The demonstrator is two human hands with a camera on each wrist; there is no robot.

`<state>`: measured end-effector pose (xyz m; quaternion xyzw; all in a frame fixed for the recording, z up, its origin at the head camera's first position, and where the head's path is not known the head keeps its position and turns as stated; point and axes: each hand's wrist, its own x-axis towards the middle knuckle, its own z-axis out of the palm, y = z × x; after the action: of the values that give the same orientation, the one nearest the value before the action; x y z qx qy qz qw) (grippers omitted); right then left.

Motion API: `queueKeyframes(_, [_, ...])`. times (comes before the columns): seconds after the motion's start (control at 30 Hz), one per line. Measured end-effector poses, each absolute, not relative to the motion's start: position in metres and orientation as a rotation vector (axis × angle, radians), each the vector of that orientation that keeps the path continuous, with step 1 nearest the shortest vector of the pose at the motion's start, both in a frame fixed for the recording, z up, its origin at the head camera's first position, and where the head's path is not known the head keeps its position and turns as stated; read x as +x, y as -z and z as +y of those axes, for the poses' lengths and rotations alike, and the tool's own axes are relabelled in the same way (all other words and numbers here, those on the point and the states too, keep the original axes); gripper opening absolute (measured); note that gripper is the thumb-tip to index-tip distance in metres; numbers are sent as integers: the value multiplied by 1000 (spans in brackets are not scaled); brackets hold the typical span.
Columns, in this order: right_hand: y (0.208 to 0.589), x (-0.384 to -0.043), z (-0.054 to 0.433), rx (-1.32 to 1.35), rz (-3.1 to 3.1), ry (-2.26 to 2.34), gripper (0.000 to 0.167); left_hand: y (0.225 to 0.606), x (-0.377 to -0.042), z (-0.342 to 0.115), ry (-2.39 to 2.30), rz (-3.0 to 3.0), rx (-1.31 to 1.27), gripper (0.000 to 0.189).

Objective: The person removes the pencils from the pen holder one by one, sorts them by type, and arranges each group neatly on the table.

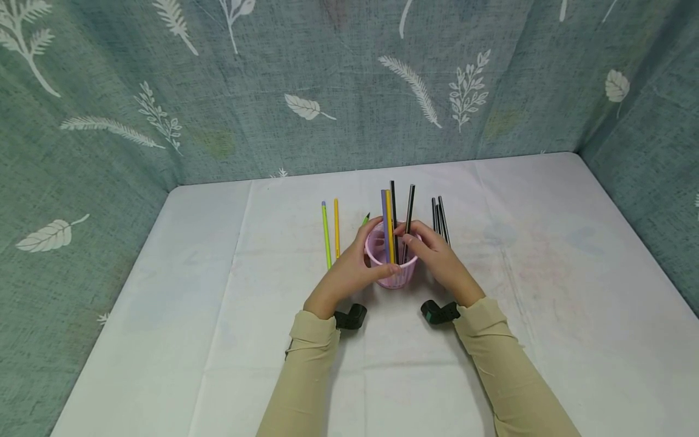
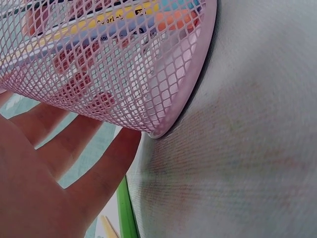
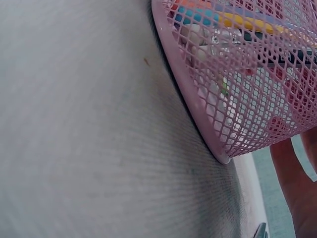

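A pink mesh pencil cup [image 1: 395, 280] stands upright on the white-covered table. My left hand [image 1: 347, 272] holds it round its left side, thumb at the front and fingers behind. Inside lean a purple pencil [image 1: 384, 209], a yellow pencil [image 1: 389, 221] and a black pencil [image 1: 392, 197]. At the cup's right rim my right hand [image 1: 441, 260] pinches another black pencil [image 1: 411, 200], its lower end in the cup. Through the mesh cup [image 3: 198, 104] in the right wrist view, coloured pencil ends lie close to the base.
Left of the cup lie a lime-green pencil [image 1: 326, 233] and a yellow pencil [image 1: 336, 224]. A green pencil [image 1: 366, 218] shows partly behind the left hand. Several black pencils [image 1: 443, 218] lie to the right, partly covered by the right hand. A patterned curtain [image 1: 349, 91] closes the back.
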<state>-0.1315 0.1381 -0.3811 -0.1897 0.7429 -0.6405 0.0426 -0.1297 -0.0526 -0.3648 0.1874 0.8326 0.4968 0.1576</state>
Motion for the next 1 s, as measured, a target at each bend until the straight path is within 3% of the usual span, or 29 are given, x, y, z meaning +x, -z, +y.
queueKeyframes(0.33, [383,-132,137,-582,2289,1964,24,401,-145,-56,-1415,2437,537,90])
queueKeyframes(1.0, [384,-133,137,-553,2323,1947,25,401,-144,-54,-1441,2444,535,88])
